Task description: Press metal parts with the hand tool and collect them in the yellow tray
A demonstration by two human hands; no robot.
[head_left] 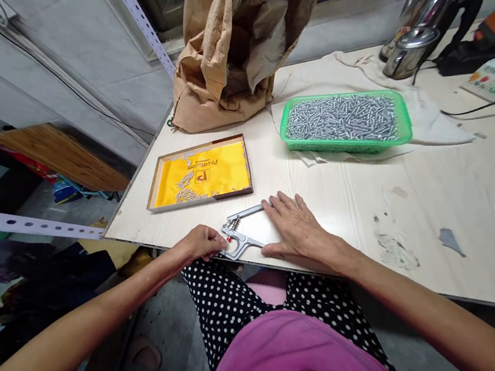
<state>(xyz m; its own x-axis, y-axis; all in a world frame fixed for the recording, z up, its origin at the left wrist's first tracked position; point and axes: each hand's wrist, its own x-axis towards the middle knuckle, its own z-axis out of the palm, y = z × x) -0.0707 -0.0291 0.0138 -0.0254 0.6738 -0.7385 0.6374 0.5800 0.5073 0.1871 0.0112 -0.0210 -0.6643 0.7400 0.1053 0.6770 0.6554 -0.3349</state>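
Both hands (299,226) at pliers (242,242); tray (232,162), basket (348,144), bag (211,62) beyond.

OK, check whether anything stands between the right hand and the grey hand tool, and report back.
Nothing visible does. The right hand is at the grey hand tool, fingers over the upper handle's end, thumb by the lower one's tip. The left hand is at the opposite end.

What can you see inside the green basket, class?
The green basket holds many small, silvery metal pieces. They hide its bottom, and whatever lies beneath the top layer cannot be seen.
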